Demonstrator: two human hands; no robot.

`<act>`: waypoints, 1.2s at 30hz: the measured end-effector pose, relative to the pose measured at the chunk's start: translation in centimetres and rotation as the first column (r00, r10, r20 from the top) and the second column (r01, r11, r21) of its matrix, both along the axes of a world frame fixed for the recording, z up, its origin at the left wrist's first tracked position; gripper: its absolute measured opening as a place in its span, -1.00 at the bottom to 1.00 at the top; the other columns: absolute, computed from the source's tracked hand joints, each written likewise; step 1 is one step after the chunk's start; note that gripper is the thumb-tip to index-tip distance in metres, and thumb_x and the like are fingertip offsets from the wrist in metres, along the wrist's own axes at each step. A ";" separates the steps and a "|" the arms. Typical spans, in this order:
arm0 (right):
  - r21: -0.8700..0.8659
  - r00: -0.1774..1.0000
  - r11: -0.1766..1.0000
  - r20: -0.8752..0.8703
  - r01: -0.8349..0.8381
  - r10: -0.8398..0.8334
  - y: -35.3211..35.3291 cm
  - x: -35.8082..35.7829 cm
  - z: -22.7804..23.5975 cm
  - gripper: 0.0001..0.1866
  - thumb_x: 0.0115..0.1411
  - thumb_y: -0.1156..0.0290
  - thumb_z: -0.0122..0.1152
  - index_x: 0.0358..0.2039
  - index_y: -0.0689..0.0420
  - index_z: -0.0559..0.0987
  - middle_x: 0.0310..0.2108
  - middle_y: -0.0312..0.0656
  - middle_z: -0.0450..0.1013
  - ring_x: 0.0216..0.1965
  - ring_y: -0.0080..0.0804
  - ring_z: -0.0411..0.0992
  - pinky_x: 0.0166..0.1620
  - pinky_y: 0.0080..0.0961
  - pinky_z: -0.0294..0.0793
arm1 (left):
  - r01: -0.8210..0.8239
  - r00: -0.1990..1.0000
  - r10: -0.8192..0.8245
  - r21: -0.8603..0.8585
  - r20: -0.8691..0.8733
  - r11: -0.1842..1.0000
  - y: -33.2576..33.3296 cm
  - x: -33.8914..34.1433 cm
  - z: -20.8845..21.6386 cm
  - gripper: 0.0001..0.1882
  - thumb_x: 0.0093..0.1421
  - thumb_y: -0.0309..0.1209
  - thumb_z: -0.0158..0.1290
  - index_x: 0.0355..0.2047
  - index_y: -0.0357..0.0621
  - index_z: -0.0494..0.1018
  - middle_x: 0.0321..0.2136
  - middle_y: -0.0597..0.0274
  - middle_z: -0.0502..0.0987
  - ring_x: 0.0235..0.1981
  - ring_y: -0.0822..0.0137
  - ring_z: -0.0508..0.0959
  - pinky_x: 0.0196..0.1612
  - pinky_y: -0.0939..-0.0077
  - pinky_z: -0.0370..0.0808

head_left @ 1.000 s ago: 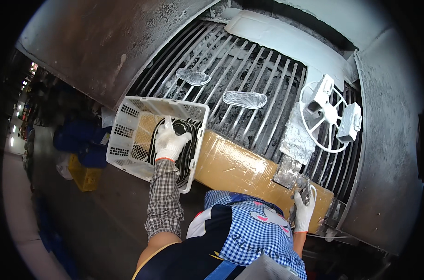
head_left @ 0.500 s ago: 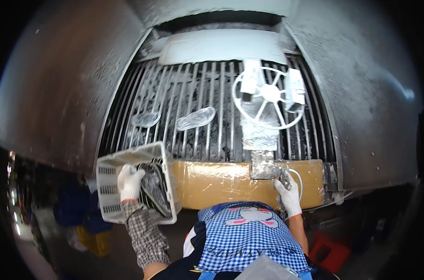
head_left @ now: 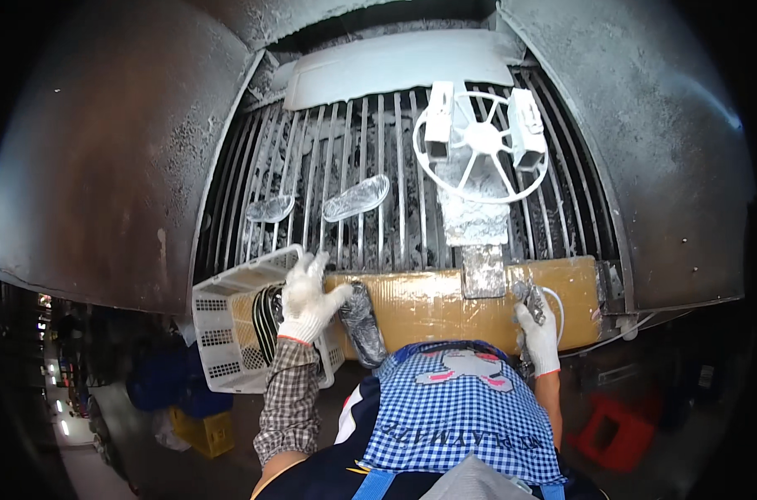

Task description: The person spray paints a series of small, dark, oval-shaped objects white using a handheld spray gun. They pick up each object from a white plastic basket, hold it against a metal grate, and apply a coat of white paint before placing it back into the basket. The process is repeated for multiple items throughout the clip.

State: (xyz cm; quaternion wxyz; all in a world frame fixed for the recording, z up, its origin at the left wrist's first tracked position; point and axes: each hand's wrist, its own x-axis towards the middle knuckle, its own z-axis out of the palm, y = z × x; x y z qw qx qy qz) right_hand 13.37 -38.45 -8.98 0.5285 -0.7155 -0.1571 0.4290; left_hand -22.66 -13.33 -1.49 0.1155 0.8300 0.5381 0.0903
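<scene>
White-gloved left hand (head_left: 306, 297) had shifted to 2 o'clock of the basket (head_left: 216, 321), fingers spread, grip indeterminate; one dark shoe sole (head_left: 362, 325) was thus separated, outside at 3 o'clock. Right hand (head_left: 540, 335) gripped the spray gun (head_left: 532, 300).

Head camera: wide fisheye, left one of two worn side by side. Faces down and forward; upright, unmirrored. Near enough to take in both left grip (head_left: 309, 300) and right grip (head_left: 538, 333), forearms (head_left: 291, 408) in from lower edge. Apron (head_left: 466, 417) below and between grips, seen from above. Slatted grate (head_left: 402, 167) beyond grips, viewed obliquely; metal panels (head_left: 128, 167) outward of grips, left and right, running into dark rim.
</scene>
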 end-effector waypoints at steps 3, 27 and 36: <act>-0.009 1.000 1.000 0.016 0.010 -0.010 -0.5 -0.1 -0.7 -0.54 0.39 0.40 0.25 0.30 0.07 0.58 -0.39 -0.44 0.49 -0.61 -0.74 0.28 -0.58 -0.66 0.25 | -0.148 0.967 0.151 -0.029 0.204 0.989 -0.1 0.4 -2.6 -0.24 0.15 -0.11 0.36 0.29 -0.23 0.48 0.27 -0.18 0.50 0.30 -0.10 0.49 0.39 0.10 0.41; 0.001 0.998 0.999 0.024 -0.055 0.055 -0.3 -0.4 -0.4 -0.42 0.38 0.37 0.24 0.40 0.14 0.45 -0.39 -0.46 0.43 -0.62 -0.74 0.18 -0.58 -0.65 0.18 | 0.001 0.989 -0.076 -0.509 -0.128 0.861 1.4 4.2 -17.3 -0.22 -0.01 -0.06 0.42 0.20 -0.15 0.56 0.02 -0.20 0.67 0.11 -0.09 0.64 0.22 0.14 0.54; -0.003 0.999 0.999 -0.007 0.033 -0.033 -1.3 0.2 -0.4 -0.46 0.38 0.42 0.21 0.37 0.04 0.51 -0.39 -0.45 0.46 -0.65 -0.71 0.18 -0.58 -0.61 0.22 | 0.338 0.903 -0.430 -0.581 -0.023 0.740 2.6 9.5 -2.3 -0.42 0.17 -0.15 0.28 0.11 -0.25 0.57 -0.02 -0.22 0.65 0.05 -0.13 0.66 0.12 0.18 0.57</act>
